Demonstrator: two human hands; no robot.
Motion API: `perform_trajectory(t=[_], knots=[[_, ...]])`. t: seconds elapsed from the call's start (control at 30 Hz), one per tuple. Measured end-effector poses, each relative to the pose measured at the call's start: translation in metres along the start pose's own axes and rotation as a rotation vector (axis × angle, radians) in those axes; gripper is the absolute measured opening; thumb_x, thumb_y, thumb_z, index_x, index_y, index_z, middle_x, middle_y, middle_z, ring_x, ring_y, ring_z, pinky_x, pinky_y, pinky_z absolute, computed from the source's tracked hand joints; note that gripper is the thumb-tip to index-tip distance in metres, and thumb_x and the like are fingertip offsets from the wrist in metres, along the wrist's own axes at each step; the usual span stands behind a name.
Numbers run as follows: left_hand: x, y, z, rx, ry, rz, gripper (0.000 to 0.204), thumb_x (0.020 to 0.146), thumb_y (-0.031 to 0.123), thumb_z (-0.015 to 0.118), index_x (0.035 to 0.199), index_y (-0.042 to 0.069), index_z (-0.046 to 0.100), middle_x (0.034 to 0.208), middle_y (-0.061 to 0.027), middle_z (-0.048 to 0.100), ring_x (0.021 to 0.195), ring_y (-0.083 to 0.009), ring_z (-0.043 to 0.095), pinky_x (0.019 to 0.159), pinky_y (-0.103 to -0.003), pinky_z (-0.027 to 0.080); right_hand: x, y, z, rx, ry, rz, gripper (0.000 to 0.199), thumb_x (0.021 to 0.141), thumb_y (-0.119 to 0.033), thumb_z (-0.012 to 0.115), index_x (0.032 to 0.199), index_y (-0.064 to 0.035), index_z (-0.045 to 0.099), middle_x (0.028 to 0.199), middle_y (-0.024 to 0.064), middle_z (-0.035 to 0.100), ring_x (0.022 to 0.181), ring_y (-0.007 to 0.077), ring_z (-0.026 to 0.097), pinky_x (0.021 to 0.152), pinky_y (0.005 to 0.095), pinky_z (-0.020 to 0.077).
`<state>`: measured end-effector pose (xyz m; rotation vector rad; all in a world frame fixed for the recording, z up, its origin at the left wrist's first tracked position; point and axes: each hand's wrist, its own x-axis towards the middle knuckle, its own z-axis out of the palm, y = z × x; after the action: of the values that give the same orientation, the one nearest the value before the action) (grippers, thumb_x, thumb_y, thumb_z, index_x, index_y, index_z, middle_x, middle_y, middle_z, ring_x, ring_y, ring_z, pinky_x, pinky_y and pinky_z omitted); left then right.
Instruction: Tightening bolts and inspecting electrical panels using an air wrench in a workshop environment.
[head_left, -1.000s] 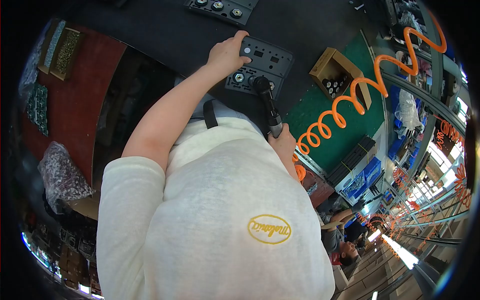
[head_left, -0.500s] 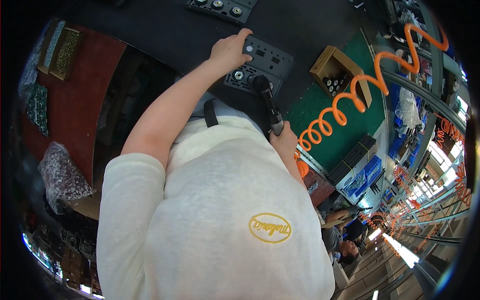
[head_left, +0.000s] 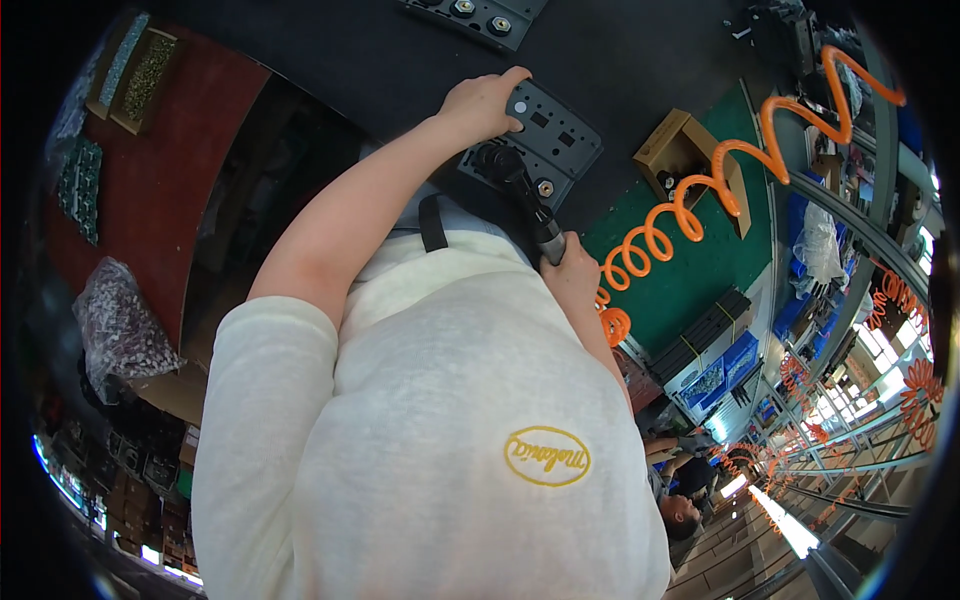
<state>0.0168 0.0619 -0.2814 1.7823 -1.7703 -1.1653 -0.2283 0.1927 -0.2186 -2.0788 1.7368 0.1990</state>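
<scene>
A dark grey metal panel point(head_left: 566, 137) with cut-outs lies on the black tabletop. My left hand point(head_left: 484, 108) grips its left end, with the thumb and fingers around the edge. My right hand point(head_left: 571, 272) is closed on the handle of a black angled air wrench point(head_left: 535, 218). The wrench's head sits over the left part of the panel's near side and hides what is under it. To the right of the head, a round fitting with a hex nut point(head_left: 545, 187) shows on the panel.
Another grey panel with nut fittings point(head_left: 480, 20) lies farther back. An orange coiled hose point(head_left: 690, 205) hangs at the right, before a cardboard box point(head_left: 662, 140) on a green surface. At left, small-parts boxes point(head_left: 143, 85) stand on a red surface. A person point(head_left: 681, 515) appears at lower right.
The wrench head has moved left along the panel, covering the left fitting and exposing the right one. My left hand keeps its hold. The whole view has shifted slightly.
</scene>
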Motion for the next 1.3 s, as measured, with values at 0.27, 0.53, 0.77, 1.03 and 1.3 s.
perform_trajectory(t=[0.27, 0.53, 0.77, 1.03, 1.3], knots=[[-0.009, 0.006, -0.004, 0.026, 0.025, -0.006, 0.065, 0.070, 0.020, 0.077, 0.124, 0.017, 0.042, 0.101, -0.0129, 0.063, 0.094, -0.0338, 0.062, 0.080, -0.043, 0.051, -0.004, -0.005, 0.002, -0.049, -0.030, 0.025, 0.031, 0.069, -0.016, 0.068, 0.093, -0.0053, 0.051, 0.079, 0.0154, 0.064, 0.070, 0.0351, 0.064, 0.062, 0.0430, 0.0515], [-0.008, 0.014, -0.004, 0.057, 0.006, 0.009, 0.064, 0.071, 0.020, 0.077, 0.126, 0.019, 0.044, 0.103, -0.0102, 0.063, 0.097, -0.0298, 0.063, 0.082, -0.040, 0.051, -0.010, -0.007, 0.011, -0.025, -0.018, 0.102, 0.031, 0.069, -0.016, 0.068, 0.093, -0.0053, 0.051, 0.078, 0.0152, 0.064, 0.070, 0.0348, 0.064, 0.061, 0.0429, 0.0512], [-0.004, 0.025, 0.002, 0.081, -0.105, 0.095, 0.062, 0.067, 0.017, 0.078, 0.121, 0.019, 0.046, 0.102, -0.0102, 0.062, 0.100, -0.0299, 0.061, 0.085, -0.040, 0.049, -0.004, -0.002, -0.003, -0.065, 0.050, -0.028, 0.033, 0.066, -0.011, 0.069, 0.093, -0.0044, 0.051, 0.079, 0.0135, 0.063, 0.072, 0.0316, 0.064, 0.061, 0.0412, 0.0509], [0.006, 0.002, -0.013, -0.008, -0.181, -0.043, 0.049, 0.068, 0.018, 0.078, 0.110, 0.006, 0.056, 0.106, -0.0134, 0.064, 0.101, -0.0310, 0.060, 0.086, -0.039, 0.048, -0.021, -0.007, -0.005, 0.160, 0.143, -0.011, 0.025, 0.067, -0.011, 0.065, 0.091, -0.0071, 0.058, 0.074, 0.0167, 0.063, 0.070, 0.0362, 0.063, 0.060, 0.0432, 0.0493], [-0.015, -0.017, -0.110, -0.621, 0.080, -0.058, 0.045, 0.069, 0.013, 0.077, 0.106, -0.002, 0.057, 0.094, -0.0142, 0.065, 0.089, -0.0204, 0.062, 0.080, -0.032, 0.050, -0.009, -0.024, -0.039, 0.551, 0.284, 0.256, 0.023, 0.077, -0.013, 0.071, 0.084, 0.0002, 0.053, 0.071, 0.0078, 0.060, 0.062, 0.0127, 0.055, 0.058, 0.0289, 0.0454]])
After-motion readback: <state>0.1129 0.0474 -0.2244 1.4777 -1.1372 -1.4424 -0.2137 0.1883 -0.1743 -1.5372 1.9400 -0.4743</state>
